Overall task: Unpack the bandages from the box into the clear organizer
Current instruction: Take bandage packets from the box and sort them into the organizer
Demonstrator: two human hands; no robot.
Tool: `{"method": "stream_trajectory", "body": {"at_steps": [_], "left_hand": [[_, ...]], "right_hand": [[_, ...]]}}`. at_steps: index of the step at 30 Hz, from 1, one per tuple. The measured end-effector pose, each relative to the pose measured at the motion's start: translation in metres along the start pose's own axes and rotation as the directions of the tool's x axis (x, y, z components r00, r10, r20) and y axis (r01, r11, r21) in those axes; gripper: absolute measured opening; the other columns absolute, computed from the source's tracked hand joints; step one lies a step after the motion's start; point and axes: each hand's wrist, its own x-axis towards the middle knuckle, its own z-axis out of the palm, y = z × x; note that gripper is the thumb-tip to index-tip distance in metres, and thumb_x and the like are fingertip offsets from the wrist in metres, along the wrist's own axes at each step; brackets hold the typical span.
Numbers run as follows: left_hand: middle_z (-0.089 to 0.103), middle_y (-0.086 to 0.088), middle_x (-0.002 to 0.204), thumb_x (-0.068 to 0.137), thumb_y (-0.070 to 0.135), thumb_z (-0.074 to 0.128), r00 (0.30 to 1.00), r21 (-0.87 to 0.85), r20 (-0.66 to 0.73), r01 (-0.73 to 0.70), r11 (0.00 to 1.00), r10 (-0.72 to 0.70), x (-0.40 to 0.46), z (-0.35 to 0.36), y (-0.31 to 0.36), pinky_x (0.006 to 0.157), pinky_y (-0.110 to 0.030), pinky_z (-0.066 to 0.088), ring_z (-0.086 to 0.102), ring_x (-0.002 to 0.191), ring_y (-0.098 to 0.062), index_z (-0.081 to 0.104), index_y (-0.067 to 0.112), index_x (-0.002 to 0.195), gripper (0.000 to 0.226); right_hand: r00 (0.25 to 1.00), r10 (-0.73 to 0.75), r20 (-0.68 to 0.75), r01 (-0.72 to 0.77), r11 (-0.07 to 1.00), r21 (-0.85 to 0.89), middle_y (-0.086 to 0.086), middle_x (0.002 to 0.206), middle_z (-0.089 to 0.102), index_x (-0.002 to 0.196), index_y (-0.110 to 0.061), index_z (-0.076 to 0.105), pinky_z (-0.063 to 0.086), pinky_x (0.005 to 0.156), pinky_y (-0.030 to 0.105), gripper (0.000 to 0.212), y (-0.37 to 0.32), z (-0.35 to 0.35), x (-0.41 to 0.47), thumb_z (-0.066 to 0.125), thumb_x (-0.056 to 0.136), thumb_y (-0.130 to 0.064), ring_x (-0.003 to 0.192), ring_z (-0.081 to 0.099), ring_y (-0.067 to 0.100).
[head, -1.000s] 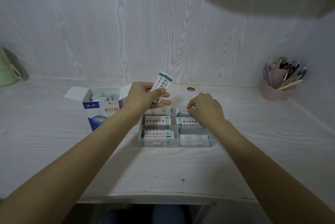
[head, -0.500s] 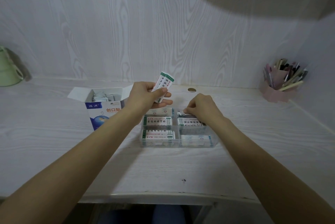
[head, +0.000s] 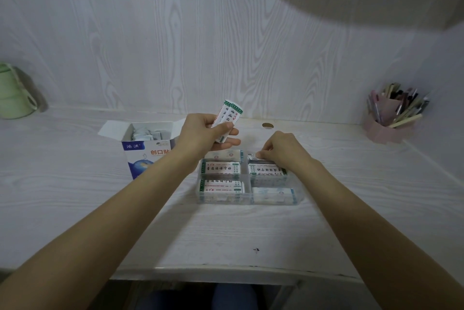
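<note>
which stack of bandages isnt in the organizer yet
The stack of bandages gripped in the left hand, raised above the desk between the box and the clear organizer. The other stacks lie flat in its compartments.

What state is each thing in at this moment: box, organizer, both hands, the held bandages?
Box: flaps open, bandages inside.
Clear organizer: uncovered, bandages in its compartments.
Left hand: grips a small stack of bandages, raised above the organizer.
Right hand: fingers curled at a bandage in the far right compartment.
</note>
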Motion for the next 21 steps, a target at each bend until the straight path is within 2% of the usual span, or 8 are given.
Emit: {"method": "stream_trajectory", "body": {"at_steps": [2,4,7,11,13,17,21], "left_hand": [[0.072,-0.013,0.089,0.09,0.007,0.06,1.0,0.002,0.004,-0.004,1.0,0.004,-0.0007,0.001,0.0005,0.061,-0.023,0.059,0.073,0.074,-0.025,0.059,-0.003,0.115,0.026],[0.072,-0.013,0.089,0.09,0.007,0.06,1.0,0.004,0.007,-0.006,1.0,0.006,-0.0014,0.0013,0.0008,0.062,-0.023,0.059,0.073,0.074,-0.025,0.059,-0.003,0.115,0.026],[0.072,-0.014,0.09,0.09,0.007,0.061,1.0,0.002,0.002,-0.005,1.0,0.005,-0.002,0.0008,0.0012,0.063,-0.025,0.059,0.073,0.075,-0.025,0.059,-0.002,0.115,0.026],[0.072,-0.013,0.088,0.09,0.007,0.061,1.0,-0.005,0.0,-0.006,1.0,0.006,-0.0031,-0.001,0.002,0.062,-0.023,0.059,0.073,0.074,-0.025,0.06,-0.002,0.113,0.025],[0.072,-0.013,0.088,0.09,0.007,0.061,1.0,-0.012,0.002,-0.007,1.0,0.007,-0.0036,-0.0018,0.0026,0.062,-0.023,0.059,0.073,0.073,-0.025,0.06,-0.001,0.113,0.024],[0.072,-0.013,0.088,0.09,0.007,0.061,1.0,-0.013,-0.003,-0.006,1.0,0.006,-0.0043,-0.0035,0.0044,0.061,-0.022,0.059,0.073,0.073,-0.024,0.061,0.001,0.11,0.021],[0.072,-0.013,0.088,0.09,0.007,0.061,1.0,-0.009,-0.001,-0.002,1.0,0.002,-0.0051,-0.0032,0.0054,0.062,-0.023,0.059,0.073,0.072,-0.024,0.061,0.002,0.107,0.018]], "right_hand": [[1.0,-0.001,-0.011,0.001,1.0,-0.022,0.02,0.088,0.071,0.092,0.002,0.073,0.051,0.068,0.032,0.031,-0.0021,0.0014,0.0001,0.066,0.088,-0.028,0.083,0.067,0.029],[1.0,0.008,-0.02,-0.009,0.999,-0.05,0.02,0.087,0.07,0.093,0.003,0.072,0.052,0.072,0.034,0.032,-0.0042,0.0035,0.0011,0.067,0.087,-0.028,0.08,0.066,0.029],[0.999,0.03,-0.025,-0.032,0.994,-0.1,0.017,0.087,0.07,0.092,0.002,0.07,0.05,0.068,0.033,0.032,-0.0064,0.0074,0.0043,0.068,0.086,-0.029,0.073,0.062,0.025],[0.997,0.054,-0.063,-0.067,0.973,-0.223,0.006,0.082,0.06,0.086,-0.011,0.062,0.042,0.067,0.03,0.032,-0.0088,0.009,0.005,0.065,0.086,-0.042,0.087,0.061,0.025],[0.996,0.055,-0.074,-0.072,0.964,-0.256,0.002,0.075,0.056,0.081,-0.014,0.06,0.04,0.069,0.03,0.032,-0.0098,0.0074,0.003,0.063,0.086,-0.045,0.087,0.059,0.024],[0.998,0.057,-0.028,-0.061,0.988,-0.145,0.004,0.067,0.059,0.085,-0.007,0.068,0.043,0.059,0.027,0.031,-0.0109,0.0046,-0.0005,0.064,0.087,-0.038,0.078,0.064,0.024],[1.0,0.013,-0.016,-0.014,0.996,-0.088,0.007,0.08,0.069,0.093,-0.01,0.072,0.051,0.066,0.031,0.023,-0.0092,0.0027,-0.0006,0.066,0.087,-0.032,0.074,0.065,0.022]]}}
